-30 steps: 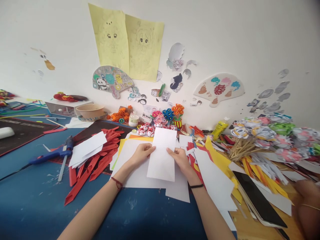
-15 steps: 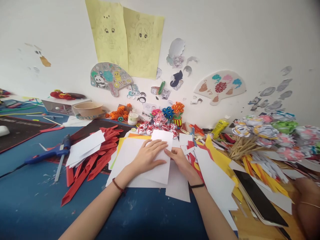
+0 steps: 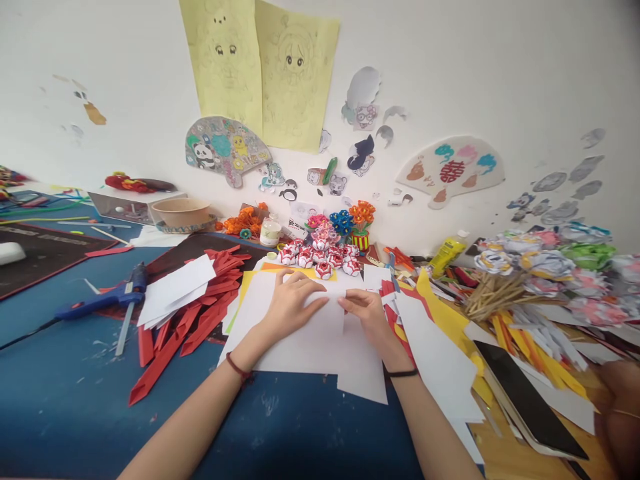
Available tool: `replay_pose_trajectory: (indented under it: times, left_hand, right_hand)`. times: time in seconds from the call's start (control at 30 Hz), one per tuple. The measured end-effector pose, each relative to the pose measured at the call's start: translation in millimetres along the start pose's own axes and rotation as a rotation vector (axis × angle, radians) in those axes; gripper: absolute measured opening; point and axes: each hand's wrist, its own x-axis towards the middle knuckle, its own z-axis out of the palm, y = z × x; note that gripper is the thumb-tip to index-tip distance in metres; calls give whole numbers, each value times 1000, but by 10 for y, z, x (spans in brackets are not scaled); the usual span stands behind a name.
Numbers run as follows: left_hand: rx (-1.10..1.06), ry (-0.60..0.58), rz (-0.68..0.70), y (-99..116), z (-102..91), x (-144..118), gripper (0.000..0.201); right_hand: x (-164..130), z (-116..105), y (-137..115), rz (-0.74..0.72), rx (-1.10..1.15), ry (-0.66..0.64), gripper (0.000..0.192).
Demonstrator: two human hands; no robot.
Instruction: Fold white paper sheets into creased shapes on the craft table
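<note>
A small white sheet of paper [image 3: 333, 315] is between my two hands, its far edge raised or bent over toward me. My left hand [image 3: 290, 303] has thumb and forefinger at the sheet's upper left. With thumb and fingertips, my right hand [image 3: 367, 319] pinches the sheet's upper right corner. Beneath lies a larger stack of white paper [image 3: 300, 357], with yellow and orange sheets showing at its far edge. The small sheet's lower outline blends into the white stack.
Red folded paper strips [image 3: 185, 333], white cards [image 3: 177, 290] and a blue glue gun [image 3: 103, 303] lie left. Red-and-white paper flowers [image 3: 320, 257] stand behind. On the right are a phone [image 3: 530, 397], paper flowers on sticks [image 3: 543, 263] and another person's arm [image 3: 623, 407].
The small white sheet's far end, which lay flat beyond my fingers, is now folded toward me. My left hand has gone from lying flat to gripping, and my right hand has risen slightly.
</note>
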Motion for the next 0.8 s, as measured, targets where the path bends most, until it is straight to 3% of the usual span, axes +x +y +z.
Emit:
replay_pose_trajectory:
  times: [0.13, 0.27, 0.4, 0.53, 0.63, 0.8]
  left_hand:
    - [-239, 59, -107, 16, -45, 30, 20]
    - [-607, 86, -391, 53, -112, 58, 26]
    - [-870, -76, -637, 39, -33, 34, 33]
    - [-704, -156, -552, -36, 160, -19, 28]
    - [-599, -207, -470, -80, 245, -37, 25]
    - [-602, -346, -422, -75, 240, -31, 27]
  right_hand:
    - [12, -20, 11, -40, 42, 35, 22]
    - [39, -40, 12, -29, 100, 116, 27]
    - [22, -5, 1, 91, 97, -43, 38]
    - [-10, 44, 60, 150, -34, -174, 42]
    - [-10, 53, 126, 161, -86, -148, 46]
    - [-13, 54, 82, 108, -164, -118, 46]
